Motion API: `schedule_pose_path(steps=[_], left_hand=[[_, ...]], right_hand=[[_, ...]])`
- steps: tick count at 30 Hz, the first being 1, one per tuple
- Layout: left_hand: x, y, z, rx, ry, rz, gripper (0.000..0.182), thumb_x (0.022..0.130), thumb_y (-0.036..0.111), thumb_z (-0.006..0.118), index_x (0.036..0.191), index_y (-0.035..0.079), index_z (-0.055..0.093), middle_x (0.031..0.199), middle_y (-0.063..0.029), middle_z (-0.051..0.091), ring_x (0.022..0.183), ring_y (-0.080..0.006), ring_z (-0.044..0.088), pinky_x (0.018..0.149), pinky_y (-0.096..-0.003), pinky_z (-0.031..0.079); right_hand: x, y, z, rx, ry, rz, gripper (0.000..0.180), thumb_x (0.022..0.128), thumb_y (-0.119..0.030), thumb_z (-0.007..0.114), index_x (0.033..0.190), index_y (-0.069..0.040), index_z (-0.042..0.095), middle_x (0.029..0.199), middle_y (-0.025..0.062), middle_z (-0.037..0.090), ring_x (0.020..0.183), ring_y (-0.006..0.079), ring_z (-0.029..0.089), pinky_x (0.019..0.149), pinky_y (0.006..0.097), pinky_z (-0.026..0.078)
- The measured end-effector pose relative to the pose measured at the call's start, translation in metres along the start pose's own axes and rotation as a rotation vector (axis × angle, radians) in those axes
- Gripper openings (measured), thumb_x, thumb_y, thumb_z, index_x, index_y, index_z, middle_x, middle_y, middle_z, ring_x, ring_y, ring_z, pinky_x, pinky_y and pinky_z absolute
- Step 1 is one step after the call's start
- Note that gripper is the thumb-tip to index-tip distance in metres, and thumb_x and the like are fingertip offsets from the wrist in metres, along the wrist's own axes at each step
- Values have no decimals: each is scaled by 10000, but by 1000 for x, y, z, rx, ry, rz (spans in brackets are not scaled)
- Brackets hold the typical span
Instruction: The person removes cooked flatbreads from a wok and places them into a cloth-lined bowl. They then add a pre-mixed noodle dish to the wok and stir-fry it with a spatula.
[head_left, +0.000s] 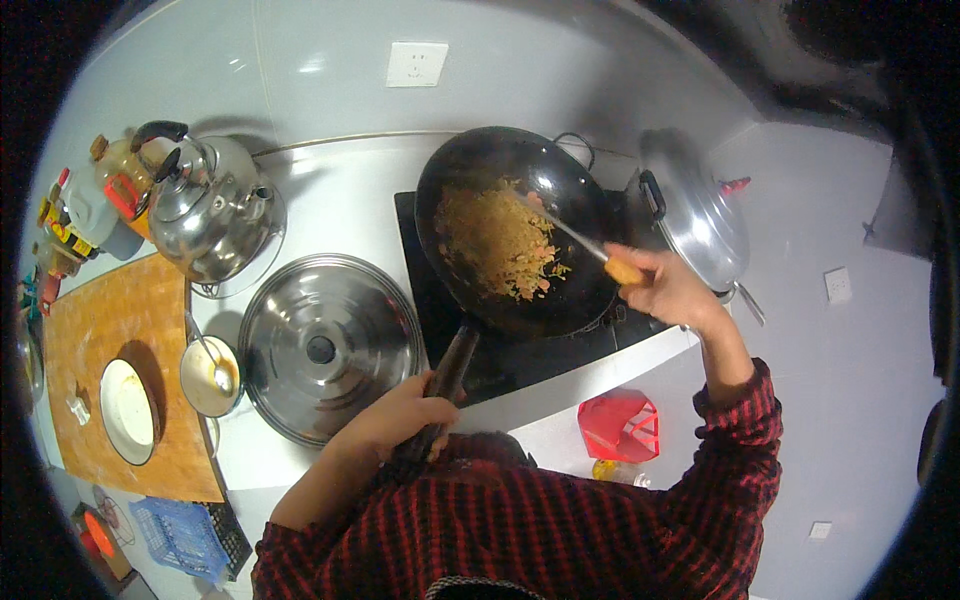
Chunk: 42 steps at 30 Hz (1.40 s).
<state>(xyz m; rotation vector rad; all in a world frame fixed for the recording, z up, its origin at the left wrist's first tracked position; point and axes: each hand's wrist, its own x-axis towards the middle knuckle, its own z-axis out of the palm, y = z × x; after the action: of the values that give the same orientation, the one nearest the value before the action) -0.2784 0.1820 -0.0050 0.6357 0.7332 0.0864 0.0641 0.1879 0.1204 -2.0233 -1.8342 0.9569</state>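
My left hand (420, 416) is closed around the dark handle (456, 364) of a black wok (577, 300), which sits tilted on a black glass cooktop (499, 367). Inside the wok lies a heap of chopped, fried food (495, 236) with pink and green bits. My right hand (660, 289) grips the yellow-orange handle of a cooking utensil (624, 271); its metal shaft reaches into the food, and its head is blurred and partly hidden there. Left of the cooktop rests a round steel lid (300, 322) with a black knob. A bowl (199, 382) with a spoon (223, 375) in it stands beside the lid.
A steel kettle (214, 225) and several bottles stand at the back left. A wooden board (180, 457) bears a white dish (129, 412). Right of the wok leans a large metal lid (705, 225). Blue plastic basket (180, 532) and red plastic container (619, 426) are lower down.
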Motion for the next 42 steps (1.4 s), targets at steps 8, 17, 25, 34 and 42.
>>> schedule_pose_path(steps=[8, 17, 25, 34, 42], left_hand=[[8, 2, 15, -55, 17, 28, 392, 762, 50, 593, 1121, -5, 443, 647, -73, 516, 470, -177, 522, 421, -303, 438], [15, -4, 21, -44, -34, 18, 400, 777, 46, 589, 1130, -17, 414, 629, -89, 513, 458, -199, 542, 408, -319, 448], [5, -8, 21, -57, 16, 18, 394, 781, 58, 587, 1131, -17, 421, 657, -83, 516, 467, -178, 527, 418, -316, 444], [-8, -7, 12, -7, 5, 45, 389, 783, 67, 595, 1131, -5, 437, 670, -72, 517, 484, -169, 531, 425, -309, 447], [-9, -12, 9, -53, 2, 37, 371, 778, 69, 604, 1112, 11, 453, 662, -68, 515, 484, -162, 529, 414, -295, 442]], right_hand=[[-98, -18, -9, -757, 59, -114, 593, 674, 41, 638, 1222, -183, 600, 808, 116, 560, 655, 292, 584, 612, 383, 483], [-185, -33, -29, -563, 35, 127, 521, 692, 34, 626, 1188, -125, 620, 791, 124, 563, 649, 285, 578, 604, 375, 478], [-109, 5, 25, -438, 248, -18, 504, 755, -21, 622, 1251, -82, 558, 837, 188, 597, 719, 342, 613, 675, 391, 499], [-69, -16, 25, -233, 294, 232, 483, 758, -36, 620, 1233, 12, 548, 1034, 260, 631, 902, 291, 655, 810, 304, 472], [-48, -5, 37, -319, 424, 11, 467, 758, -24, 588, 1219, 39, 544, 973, 301, 613, 893, 405, 628, 797, 375, 496]])
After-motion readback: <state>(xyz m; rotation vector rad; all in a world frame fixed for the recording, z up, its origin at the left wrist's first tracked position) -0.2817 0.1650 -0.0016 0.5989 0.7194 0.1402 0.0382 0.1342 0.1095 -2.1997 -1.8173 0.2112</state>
